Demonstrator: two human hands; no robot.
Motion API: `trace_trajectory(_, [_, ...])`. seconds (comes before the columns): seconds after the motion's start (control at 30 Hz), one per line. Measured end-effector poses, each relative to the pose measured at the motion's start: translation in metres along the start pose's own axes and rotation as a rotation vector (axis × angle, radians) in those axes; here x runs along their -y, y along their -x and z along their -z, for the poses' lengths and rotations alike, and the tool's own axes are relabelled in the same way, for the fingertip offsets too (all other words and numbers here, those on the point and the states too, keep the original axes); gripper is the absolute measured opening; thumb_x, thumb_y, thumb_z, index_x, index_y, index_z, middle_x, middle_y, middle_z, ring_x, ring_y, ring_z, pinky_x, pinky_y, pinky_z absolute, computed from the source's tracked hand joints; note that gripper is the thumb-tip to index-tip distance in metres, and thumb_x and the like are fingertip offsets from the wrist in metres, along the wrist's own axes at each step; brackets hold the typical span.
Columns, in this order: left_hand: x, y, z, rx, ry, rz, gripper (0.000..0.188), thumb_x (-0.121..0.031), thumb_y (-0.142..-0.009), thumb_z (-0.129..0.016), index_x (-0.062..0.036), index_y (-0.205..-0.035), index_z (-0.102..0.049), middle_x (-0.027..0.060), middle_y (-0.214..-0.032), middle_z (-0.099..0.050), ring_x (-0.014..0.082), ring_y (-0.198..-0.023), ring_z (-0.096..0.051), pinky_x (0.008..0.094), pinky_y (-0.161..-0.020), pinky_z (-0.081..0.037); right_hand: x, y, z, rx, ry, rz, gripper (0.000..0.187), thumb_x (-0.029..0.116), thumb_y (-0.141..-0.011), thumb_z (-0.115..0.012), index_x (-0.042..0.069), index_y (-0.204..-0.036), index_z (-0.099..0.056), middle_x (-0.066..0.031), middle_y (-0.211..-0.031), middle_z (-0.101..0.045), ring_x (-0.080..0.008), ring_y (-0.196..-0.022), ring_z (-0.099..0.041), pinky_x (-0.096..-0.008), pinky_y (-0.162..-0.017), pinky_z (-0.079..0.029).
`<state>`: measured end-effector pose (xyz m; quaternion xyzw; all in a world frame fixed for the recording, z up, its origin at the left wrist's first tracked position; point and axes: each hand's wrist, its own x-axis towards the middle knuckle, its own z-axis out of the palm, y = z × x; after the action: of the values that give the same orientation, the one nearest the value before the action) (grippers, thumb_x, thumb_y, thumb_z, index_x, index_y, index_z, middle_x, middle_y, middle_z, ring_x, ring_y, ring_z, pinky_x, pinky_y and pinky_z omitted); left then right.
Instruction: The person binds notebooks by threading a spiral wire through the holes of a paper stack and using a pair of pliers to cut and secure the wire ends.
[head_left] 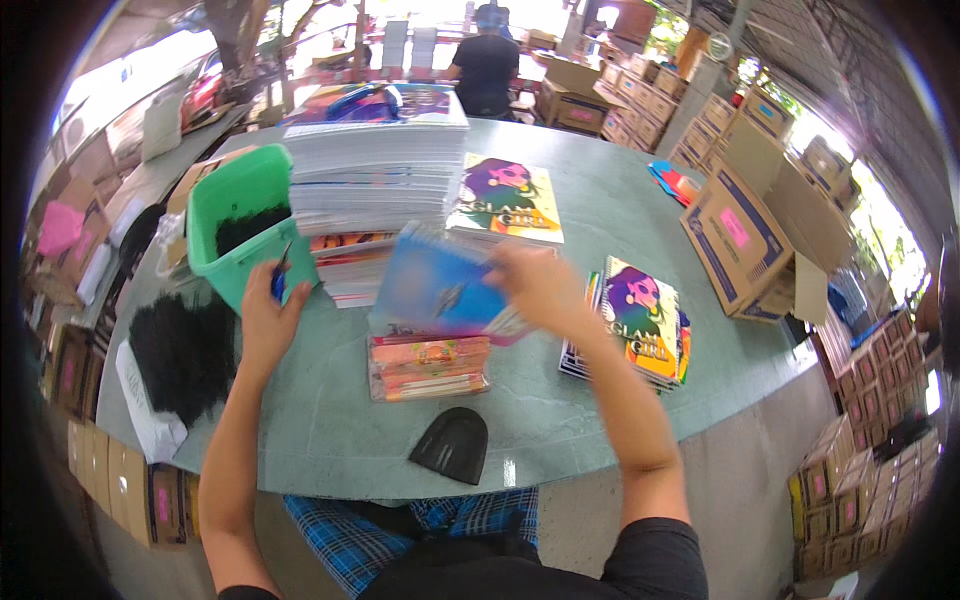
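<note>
A blurred blue booklet (pixel 430 280) is pinched at its right side by the right hand (pixel 538 285), held before the tall stack (pixel 375 185) and near a wrapped orange pack (pixel 425 368) on the surface (pixel 320 430) — a blue tool (pixel 279 284) is gripped in the left hand (pixel 270 312), beside the green bin (pixel 265 249).

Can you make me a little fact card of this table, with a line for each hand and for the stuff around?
Left hand: the left hand holds a small blue-handled tool, type unclear
Right hand: the right hand grips a blue booklet, blurred
Under the booklet: a clear packet, orange and pink
Nearest edge: a dark curved piece
Left side: a green bin with black stuff inside, and a black heap
Middle: a tall stack of books
Right side: colourful notebooks and an open cardboard box
</note>
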<state>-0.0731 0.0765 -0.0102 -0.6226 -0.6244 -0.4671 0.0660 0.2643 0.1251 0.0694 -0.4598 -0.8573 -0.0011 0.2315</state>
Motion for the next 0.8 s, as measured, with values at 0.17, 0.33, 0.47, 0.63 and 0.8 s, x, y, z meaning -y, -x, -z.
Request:
trace_trajectory(0.17, [0.028, 0.026, -0.001, 0.015, 0.099, 0.297, 0.036, -0.017, -0.08, -0.067, 0.0023, -0.107, -0.053, 0.0118, -0.096, -0.061, 0.0184, -0.077, -0.058, 0.0297, -0.074, -0.045, -0.074, 0.044, 0.146, -0.406, -0.413, -0.097, 0.023, 0.015, -0.082, -0.062, 0.004, -0.103, -0.06, -0.0092, -0.094, -0.065, -0.0181, -0.083, -0.06, -0.0305, -0.075, -0.046])
trace_trajectory(0.33, [0.024, 0.054, -0.025, 0.16, 0.196, 0.315, 0.035, -0.013, -0.078, -0.067, 0.0034, -0.106, -0.054, 0.0122, -0.095, -0.062, 0.0152, -0.074, -0.058, 0.0297, -0.07, -0.046, -0.199, 0.122, 0.127, -0.343, -0.535, -0.234, 0.02, 0.007, -0.082, -0.061, 0.001, -0.101, -0.06, -0.0079, -0.103, -0.063, -0.0155, -0.093, -0.059, -0.0247, -0.081, -0.044])
trace_trajectory(0.47, [0.036, 0.075, -0.035, 0.255, 0.153, 0.37, 0.036, -0.012, -0.076, -0.068, 0.0049, -0.105, -0.054, 0.0145, -0.092, -0.062, 0.0177, -0.073, -0.058, 0.0305, -0.069, -0.047, -0.24, 0.163, 0.064, -0.273, -0.367, -0.956, 0.028, 0.009, -0.077, -0.067, -0.002, -0.101, -0.061, -0.0089, -0.095, -0.065, -0.0132, -0.087, -0.061, -0.027, -0.072, -0.048])
trace_trajectory(0.63, [0.053, 0.089, -0.037, 0.248, 0.092, 0.323, 0.034, -0.01, -0.074, -0.068, 0.0052, -0.101, -0.055, 0.0166, -0.087, -0.061, 0.025, -0.074, -0.059, 0.0336, -0.07, -0.047, -0.241, 0.17, 0.055, -0.241, -0.337, -0.924, 0.035, 0.011, -0.076, -0.069, -0.006, -0.104, -0.06, -0.0088, -0.079, -0.066, -0.0118, -0.066, -0.062, -0.0259, -0.054, -0.05])
trace_trajectory(0.8, [0.069, 0.115, -0.041, 0.251, -0.046, 0.246, 0.038, -0.011, -0.073, -0.066, 0.0048, -0.105, -0.052, 0.0203, -0.091, -0.057, 0.0363, -0.083, -0.057, 0.0397, -0.076, -0.045, -0.231, 0.175, 0.055, -0.183, -0.461, -0.973, 0.038, 0.009, -0.075, -0.069, -0.008, -0.107, -0.058, -0.0095, -0.077, -0.064, -0.0126, -0.06, -0.061, -0.0241, -0.05, -0.05])
